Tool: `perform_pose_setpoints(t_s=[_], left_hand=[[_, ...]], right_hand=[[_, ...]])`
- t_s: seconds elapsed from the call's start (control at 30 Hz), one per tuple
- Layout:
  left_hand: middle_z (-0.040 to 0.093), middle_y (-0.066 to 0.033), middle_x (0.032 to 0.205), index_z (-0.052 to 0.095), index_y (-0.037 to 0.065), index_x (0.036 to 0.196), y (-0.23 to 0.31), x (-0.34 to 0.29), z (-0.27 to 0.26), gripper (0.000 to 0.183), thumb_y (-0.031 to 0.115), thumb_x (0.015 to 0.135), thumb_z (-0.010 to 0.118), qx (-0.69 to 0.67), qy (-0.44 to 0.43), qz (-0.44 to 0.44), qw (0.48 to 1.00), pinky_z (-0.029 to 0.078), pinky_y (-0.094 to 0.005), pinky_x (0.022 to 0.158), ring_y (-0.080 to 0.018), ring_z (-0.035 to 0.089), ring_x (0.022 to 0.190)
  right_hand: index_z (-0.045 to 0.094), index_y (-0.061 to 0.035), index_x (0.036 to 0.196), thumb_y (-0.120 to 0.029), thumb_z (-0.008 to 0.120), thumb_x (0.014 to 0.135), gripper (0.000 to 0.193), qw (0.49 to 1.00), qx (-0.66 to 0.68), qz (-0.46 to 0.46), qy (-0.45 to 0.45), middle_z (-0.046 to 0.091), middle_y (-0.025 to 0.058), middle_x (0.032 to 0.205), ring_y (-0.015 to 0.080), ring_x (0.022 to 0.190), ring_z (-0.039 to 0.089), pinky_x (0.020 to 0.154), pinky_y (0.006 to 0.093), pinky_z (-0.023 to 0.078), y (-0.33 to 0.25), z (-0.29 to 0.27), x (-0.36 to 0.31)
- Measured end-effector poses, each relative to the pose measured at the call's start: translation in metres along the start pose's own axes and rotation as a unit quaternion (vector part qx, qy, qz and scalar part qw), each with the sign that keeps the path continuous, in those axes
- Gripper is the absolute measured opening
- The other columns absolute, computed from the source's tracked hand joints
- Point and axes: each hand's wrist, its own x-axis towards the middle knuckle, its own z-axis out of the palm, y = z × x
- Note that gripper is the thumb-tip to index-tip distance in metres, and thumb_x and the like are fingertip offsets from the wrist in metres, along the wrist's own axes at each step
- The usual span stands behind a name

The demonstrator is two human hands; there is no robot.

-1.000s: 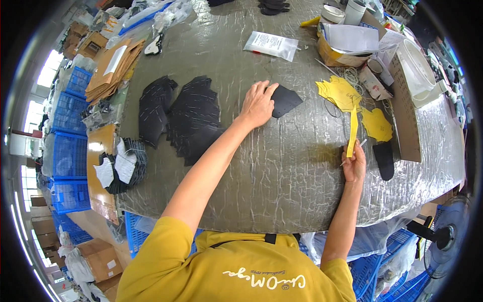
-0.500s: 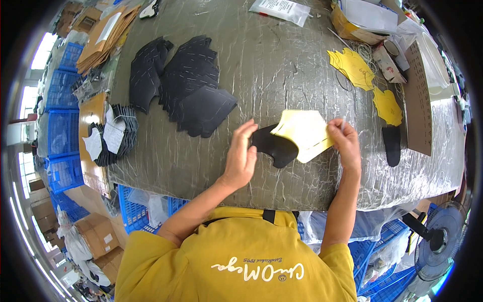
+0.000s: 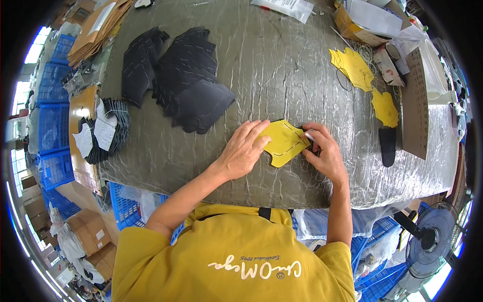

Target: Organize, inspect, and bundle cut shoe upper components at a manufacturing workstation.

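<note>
A yellow pattern template [image 3: 282, 143] with slits along its edges lies in front of me, over a black cut piece that shows only as a thin dark edge at the top. My left hand [image 3: 244, 151] rests flat on the template's left side, fingers stretched out and thumb pressing on it. At the template's right edge, my right hand [image 3: 326, 153] has its fingers closed round a slim pen [image 3: 310, 136], mostly hidden by the fingers. Up and to the left, black cut pieces [image 3: 201, 103] with pale dashed marks lie fanned out in overlapping piles.
More yellow templates [image 3: 354, 69] and a narrow black piece [image 3: 387, 146] lie on the right, beside an upright cardboard sheet [image 3: 415, 105]. A bundled dark stack [image 3: 118, 126] sits at the left edge. A plastic bag [image 3: 287, 7] lies at the far side; a fan [image 3: 430, 239] stands lower right.
The yellow template, held up by my right hand before, now lies over the black piece. My left hand has come onto it, and my right hand now holds a pen at its right edge.
</note>
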Motion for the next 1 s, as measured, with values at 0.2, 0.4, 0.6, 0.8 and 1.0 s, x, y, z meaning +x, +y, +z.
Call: perform_pose_setpoints(t_s=[0.2,0.4,0.6,0.8,1.0], left_hand=[[0.039,-0.0163,0.154,0.055,0.005,0.124,0.002,0.003,-0.005,0.042,0.001,0.084,0.067,0.003,-0.019,-0.005,1.0,0.034,-0.0509,0.117,-0.0383,0.038,0.14],[0.042,-0.0164,0.153,0.059,0.004,0.122,-0.01,0.004,-0.009,0.037,-0.002,0.086,0.062,0.004,-0.013,0.026,1.0,0.041,-0.0481,0.113,-0.0373,0.043,0.138],[0.043,-0.013,0.154,0.066,0.013,0.126,-0.034,0.021,-0.023,0.045,-0.003,0.084,0.06,-0.005,-0.04,0.094,0.995,0.044,-0.0441,0.112,-0.0333,0.046,0.136],[0.044,-0.0123,0.153,0.065,0.021,0.133,-0.036,0.022,-0.023,0.055,-0.002,0.083,0.061,0.013,-0.054,0.102,0.993,0.044,-0.0428,0.113,-0.0323,0.045,0.136],[0.042,-0.0133,0.154,0.066,0.022,0.132,-0.037,0.023,-0.027,0.055,-0.002,0.083,0.06,0.011,-0.065,0.103,0.992,0.04,-0.0438,0.115,-0.0328,0.044,0.137]], right_hand=[[0.068,-0.0043,0.114,-0.001,0.077,0.076,0.04,0.996,0.0,-0.039,-0.08,0.064,0.0037,0.131,0.0218,0.09,0.07,0.074,0.0332,0.058,0.01,-0.01,0.012],[0.07,-0.0071,0.113,-0.005,0.082,0.073,0.042,0.994,-0.029,-0.056,-0.085,0.066,0.0017,0.127,0.0216,0.087,0.07,0.072,0.0324,0.058,0.011,-0.012,0.021],[0.071,-0.0089,0.113,-0.006,0.082,0.072,0.043,0.995,-0.031,-0.023,-0.089,0.066,0.0029,0.123,0.0229,0.086,0.069,0.072,0.0339,0.058,0.007,-0.008,0.02],[0.071,-0.0101,0.113,-0.007,0.082,0.072,0.043,0.994,-0.023,-0.079,-0.07,0.065,0.0029,0.122,0.0247,0.09,0.07,0.076,0.0353,0.058,0.017,-0.007,0.023],[0.071,-0.0125,0.114,-0.008,0.081,0.073,0.042,0.992,-0.036,-0.065,-0.101,0.065,0.0021,0.122,0.0256,0.094,0.07,0.08,0.036,0.058,0.009,-0.009,0.025]])
